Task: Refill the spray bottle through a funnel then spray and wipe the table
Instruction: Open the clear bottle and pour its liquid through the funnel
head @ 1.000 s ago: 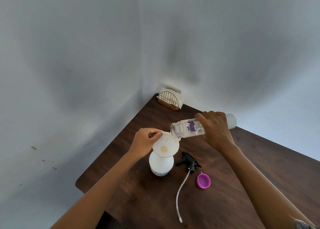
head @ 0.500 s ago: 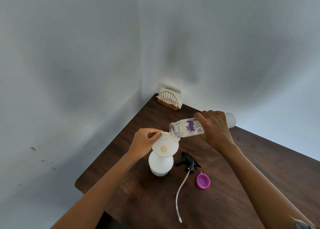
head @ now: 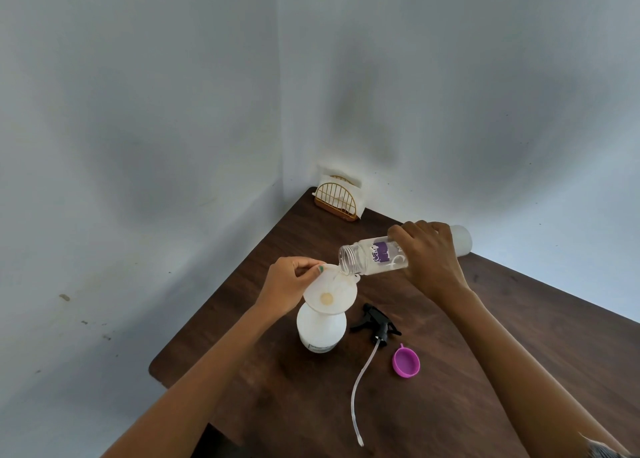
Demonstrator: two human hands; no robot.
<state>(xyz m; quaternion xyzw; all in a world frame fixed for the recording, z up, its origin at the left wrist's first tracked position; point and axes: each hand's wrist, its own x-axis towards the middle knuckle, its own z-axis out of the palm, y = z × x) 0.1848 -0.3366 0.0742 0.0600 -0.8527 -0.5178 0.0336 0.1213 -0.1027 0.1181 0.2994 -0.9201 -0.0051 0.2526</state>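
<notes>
A white spray bottle (head: 321,331) stands upright on the dark wooden table (head: 450,371) with a white funnel (head: 330,293) set in its neck. My left hand (head: 289,282) pinches the funnel's far-left rim. My right hand (head: 427,258) grips a clear water bottle (head: 372,257) with a purple label, held nearly level with its open mouth over the funnel's rim. A thin stream of water runs from the mouth into the funnel. The black trigger head (head: 377,322) with its long white tube (head: 360,385) lies on the table to the right of the spray bottle.
A purple cap (head: 406,360) lies right of the tube. A gold wire napkin holder (head: 337,198) with white napkins stands in the far corner against the walls. The table's left edge runs close to the spray bottle.
My right hand has raised the water bottle's base a little, and water now runs into the funnel. My left hand and the funnel have stayed put.
</notes>
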